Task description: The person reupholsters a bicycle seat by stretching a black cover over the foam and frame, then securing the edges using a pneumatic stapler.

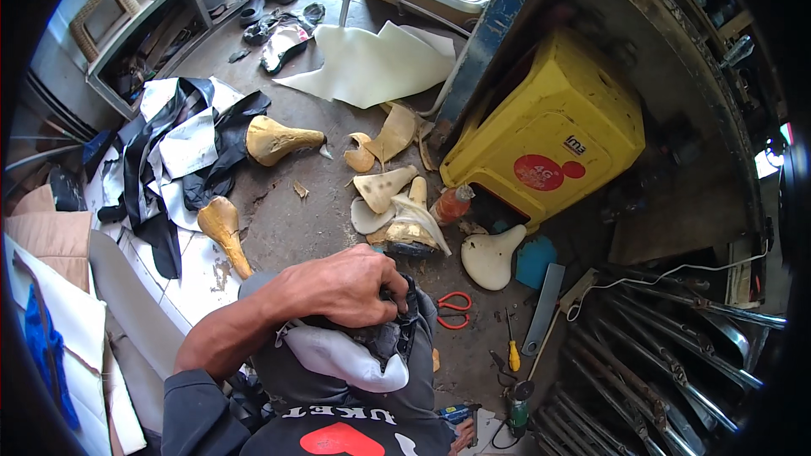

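My left hand [351, 287] is closed on the edge of a dark, seat-shaped piece [397, 333] on my lap, its fingers curled over the black rim. Padded white material [342, 359] curves along the near side of that piece. Low in the picture, only part of my right hand [463, 437] shows, beside a blue tool [456, 413]; its fingers are mostly hidden. Just right of the dark piece, red-handled scissors [455, 310] lie on the floor. A cream saddle-shaped pad [492, 257] lies beyond them.
Yellow foam saddle shapes [279, 139] and scraps lie ahead, near a red bottle [452, 203]. A yellow plastic stool [549, 131] lies tipped over. At right are a screwdriver [514, 355], a metal bar [543, 308] and stacked metal tubes [667, 355]. Black and white cloth [190, 143] lies left.
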The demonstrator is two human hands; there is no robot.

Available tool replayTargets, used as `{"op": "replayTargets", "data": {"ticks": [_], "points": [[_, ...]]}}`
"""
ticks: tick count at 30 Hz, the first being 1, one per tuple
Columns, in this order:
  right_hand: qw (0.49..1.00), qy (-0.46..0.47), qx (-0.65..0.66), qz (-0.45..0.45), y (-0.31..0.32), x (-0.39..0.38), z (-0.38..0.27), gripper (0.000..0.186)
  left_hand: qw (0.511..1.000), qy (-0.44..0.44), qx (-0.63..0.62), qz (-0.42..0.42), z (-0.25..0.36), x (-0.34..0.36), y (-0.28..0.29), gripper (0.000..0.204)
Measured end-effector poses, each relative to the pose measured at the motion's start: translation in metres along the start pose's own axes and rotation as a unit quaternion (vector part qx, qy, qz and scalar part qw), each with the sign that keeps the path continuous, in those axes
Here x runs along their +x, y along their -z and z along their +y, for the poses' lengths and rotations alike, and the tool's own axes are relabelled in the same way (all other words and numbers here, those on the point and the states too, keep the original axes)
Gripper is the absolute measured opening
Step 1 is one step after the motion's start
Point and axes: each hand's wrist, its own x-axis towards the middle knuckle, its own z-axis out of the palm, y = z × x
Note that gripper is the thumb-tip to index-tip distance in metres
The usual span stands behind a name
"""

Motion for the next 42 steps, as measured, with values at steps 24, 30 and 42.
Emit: {"op": "replayTargets", "data": {"ticks": [24,30,42], "points": [[0.681,0.68,-0.268,-0.037,0.321,-0.157,-0.372,0.074,0.997,-0.043,0.048,-0.045,0.013,-0.017,-0.002,0.03],[0.675,0.672,-0.303,-0.031,0.321,-0.165,-0.384,0.07,0.995,-0.081,0.056,-0.021,0.005,-0.015,-0.008,0.028],[0.684,0.626,-0.371,-0.046,0.323,-0.179,-0.397,0.064,0.989,-0.132,0.072,-0.01,0.006,-0.011,-0.011,0.027]]}}
